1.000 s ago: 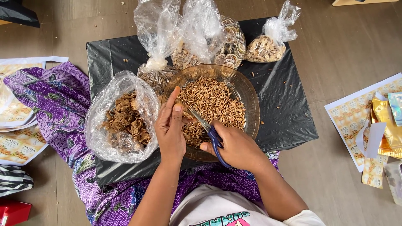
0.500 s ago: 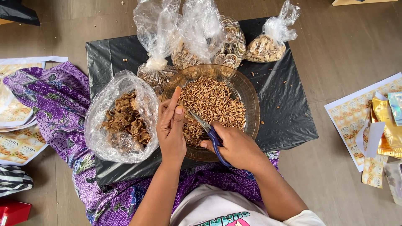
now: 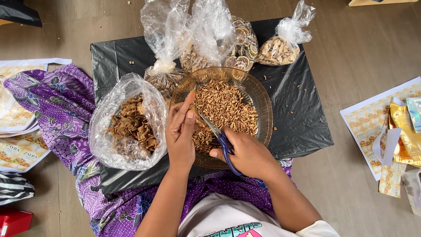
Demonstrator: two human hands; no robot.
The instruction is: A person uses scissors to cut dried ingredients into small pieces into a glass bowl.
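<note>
A clear glass bowl (image 3: 262, 102) full of small brown cut pieces (image 3: 226, 107) sits on a black plastic sheet (image 3: 298, 101). My right hand (image 3: 245, 153) grips blue-handled scissors (image 3: 219, 136), whose blades point up-left over the bowl's near side. My left hand (image 3: 180, 131) hovers at the bowl's left rim, fingers pinched on a small brown piece held at the blade tips. An open clear bag (image 3: 129, 120) of larger brown dried pieces lies just left of my left hand.
Three tied clear bags of dried slices (image 3: 276, 48) stand behind the bowl. A purple patterned cloth (image 3: 57, 109) covers my lap and the floor on the left. Printed label sheets (image 3: 372, 131) and gold pouches (image 3: 403, 131) lie at right; more sheets (image 3: 17, 145) at left.
Both hands stay at the bowl's near edge; the left fingers and scissors have shifted only slightly.
</note>
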